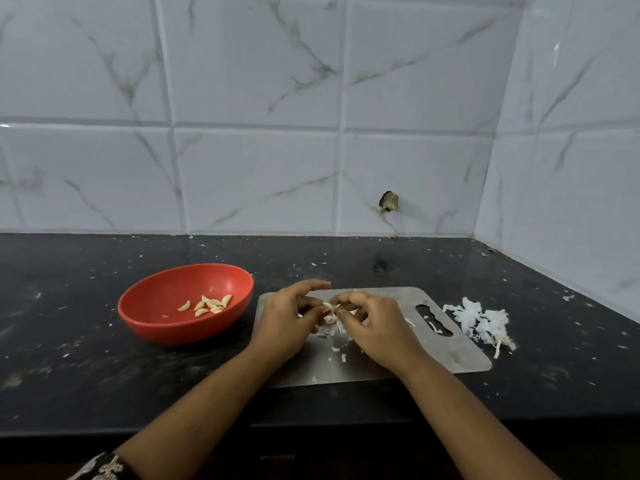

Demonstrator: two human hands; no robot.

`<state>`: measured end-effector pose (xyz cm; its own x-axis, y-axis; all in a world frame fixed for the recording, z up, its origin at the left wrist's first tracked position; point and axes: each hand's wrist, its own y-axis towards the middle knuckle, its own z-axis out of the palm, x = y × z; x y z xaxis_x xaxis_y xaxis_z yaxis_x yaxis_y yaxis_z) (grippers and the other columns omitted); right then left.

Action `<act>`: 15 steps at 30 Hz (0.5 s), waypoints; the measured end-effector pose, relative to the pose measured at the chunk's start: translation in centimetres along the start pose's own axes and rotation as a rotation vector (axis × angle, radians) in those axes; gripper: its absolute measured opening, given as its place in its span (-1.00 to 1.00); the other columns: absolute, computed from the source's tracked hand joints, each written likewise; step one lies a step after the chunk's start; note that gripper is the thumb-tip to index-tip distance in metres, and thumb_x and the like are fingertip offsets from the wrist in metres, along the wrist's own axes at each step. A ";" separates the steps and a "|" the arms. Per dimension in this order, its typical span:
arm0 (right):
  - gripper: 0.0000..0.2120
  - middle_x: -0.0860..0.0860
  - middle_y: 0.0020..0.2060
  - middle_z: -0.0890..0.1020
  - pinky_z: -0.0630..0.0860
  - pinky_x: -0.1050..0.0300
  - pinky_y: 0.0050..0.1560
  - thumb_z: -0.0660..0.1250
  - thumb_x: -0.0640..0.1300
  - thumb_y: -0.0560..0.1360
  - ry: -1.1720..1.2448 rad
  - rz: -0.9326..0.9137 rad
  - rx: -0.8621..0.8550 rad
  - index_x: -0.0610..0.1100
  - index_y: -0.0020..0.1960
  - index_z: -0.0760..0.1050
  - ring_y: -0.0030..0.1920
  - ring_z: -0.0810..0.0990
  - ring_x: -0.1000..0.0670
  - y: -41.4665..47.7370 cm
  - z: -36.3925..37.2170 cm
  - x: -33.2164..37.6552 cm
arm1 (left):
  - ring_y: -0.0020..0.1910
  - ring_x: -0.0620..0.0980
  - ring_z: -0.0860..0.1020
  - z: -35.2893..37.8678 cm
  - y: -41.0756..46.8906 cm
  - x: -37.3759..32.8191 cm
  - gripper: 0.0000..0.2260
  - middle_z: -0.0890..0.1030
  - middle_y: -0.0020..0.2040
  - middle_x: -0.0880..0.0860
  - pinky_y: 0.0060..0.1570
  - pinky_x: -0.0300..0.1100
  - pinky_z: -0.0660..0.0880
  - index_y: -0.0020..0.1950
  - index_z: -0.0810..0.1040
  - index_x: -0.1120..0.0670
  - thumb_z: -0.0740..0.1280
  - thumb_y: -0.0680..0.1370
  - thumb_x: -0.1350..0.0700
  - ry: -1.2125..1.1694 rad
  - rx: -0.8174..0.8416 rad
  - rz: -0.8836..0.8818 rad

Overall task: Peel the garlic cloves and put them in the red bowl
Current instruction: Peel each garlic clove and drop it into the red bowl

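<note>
A red bowl [156, 317] stands on the black counter, left of the steel cutting board [460, 355]. Several peeled garlic cloves [209, 304] lie inside it. Over the board, my left hand [284, 327] and my right hand [374, 327] meet at the fingertips. Both pinch one small garlic clove [328, 305] with white skin hanging from it. More loose skin flakes [341, 355] lie on the board under my hands, which hide part of the garlic beneath them.
A heap of white garlic skins [481, 322] sits on the counter right of the board. Tiled walls close off the back and right side. The counter's front edge [311, 427] runs just below the board. Small flakes are scattered over the black counter [69, 358].
</note>
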<state>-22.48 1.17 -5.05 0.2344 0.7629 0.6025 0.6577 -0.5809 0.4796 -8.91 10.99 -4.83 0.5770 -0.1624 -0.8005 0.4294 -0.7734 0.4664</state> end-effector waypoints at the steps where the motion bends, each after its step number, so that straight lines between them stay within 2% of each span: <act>1: -0.80 0.15 -0.07 0.67 0.57 0.21 -0.08 0.34 -0.08 0.54 0.001 -0.012 0.005 0.04 0.15 0.62 -0.19 0.60 0.18 0.0 0.0 0.1 | -0.27 -0.19 0.64 0.0 -0.1 0.0 -0.65 0.68 -0.26 -0.07 -0.16 -0.27 0.59 0.23 0.54 0.00 0.38 0.51 0.31 0.021 0.006 0.015; 3: -0.80 0.12 -0.05 0.69 0.56 0.22 -0.05 0.33 -0.08 0.55 -0.036 -0.039 0.008 0.01 0.14 0.64 -0.15 0.61 0.18 0.0 0.0 0.1 | -0.28 -0.23 0.62 0.1 -0.1 0.0 -0.62 0.67 -0.27 -0.09 -0.17 -0.32 0.56 0.25 0.52 -0.01 0.38 0.51 0.31 0.068 0.021 0.056; 5: -0.80 0.10 -0.03 0.70 0.52 0.31 -0.05 0.32 -0.10 0.56 -0.095 -0.066 0.015 -0.02 0.14 0.65 -0.15 0.60 0.20 0.0 0.1 0.2 | -0.27 -0.26 0.61 0.2 -0.2 0.2 -0.59 0.65 -0.27 -0.11 -0.16 -0.35 0.55 0.28 0.50 0.00 0.38 0.50 0.33 0.099 0.019 0.096; 7: -0.80 0.08 -0.06 0.70 0.36 0.49 -0.18 0.31 -0.10 0.57 -0.170 -0.086 0.011 -0.03 0.13 0.64 -0.24 0.53 0.25 -0.1 0.1 0.4 | -0.25 -0.27 0.61 0.3 -0.2 0.4 -0.58 0.65 -0.27 -0.13 -0.14 -0.34 0.55 0.29 0.49 0.00 0.38 0.49 0.34 0.142 0.007 0.138; 9: -0.81 0.07 -0.11 0.70 0.27 0.51 -0.30 0.30 -0.09 0.57 -0.228 -0.091 -0.009 -0.01 0.12 0.64 -0.31 0.47 0.25 -0.3 -0.1 0.6 | -0.23 -0.26 0.61 0.4 -0.2 0.5 -0.59 0.66 -0.25 -0.10 -0.12 -0.35 0.54 0.28 0.46 -0.01 0.38 0.50 0.32 0.179 0.015 0.172; 15: -0.77 0.07 -0.04 0.70 0.23 0.52 -0.29 0.27 -0.03 0.59 -0.311 -0.107 0.006 0.03 0.18 0.61 -0.10 0.62 0.11 -0.5 -0.4 1.3 | -0.28 -0.30 0.57 0.4 -0.3 0.5 -0.58 0.67 -0.27 -0.07 -0.20 -0.47 0.40 0.23 0.33 0.00 0.40 0.49 0.28 0.275 0.024 0.227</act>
<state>-22.81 2.33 -4.31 0.3708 0.8702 0.3243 0.6945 -0.4917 0.5252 -9.06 10.86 -5.49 0.8226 -0.1635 -0.5446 0.2542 -0.7510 0.6094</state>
